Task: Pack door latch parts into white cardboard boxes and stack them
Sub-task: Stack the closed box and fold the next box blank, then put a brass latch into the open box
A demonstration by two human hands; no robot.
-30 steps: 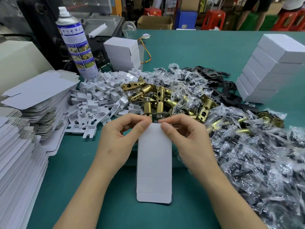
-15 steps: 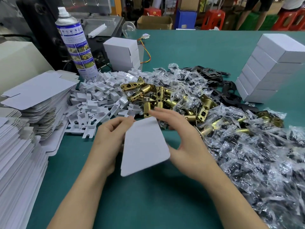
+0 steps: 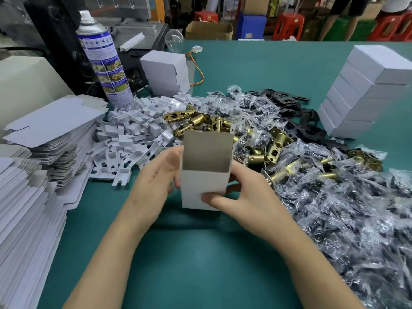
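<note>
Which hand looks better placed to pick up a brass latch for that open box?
Probably the left hand: it only touches the side of the box, while the right hand grips it upright, with brass latches just behind it.

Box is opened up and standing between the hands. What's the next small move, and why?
Probably free the left hand and pick one brass latch from the pile just behind the box. The box stands upright, top open, inside seemingly empty, and the right hand grips it, thumb on its front wall. Whether the bottom is closed is hidden.
</note>
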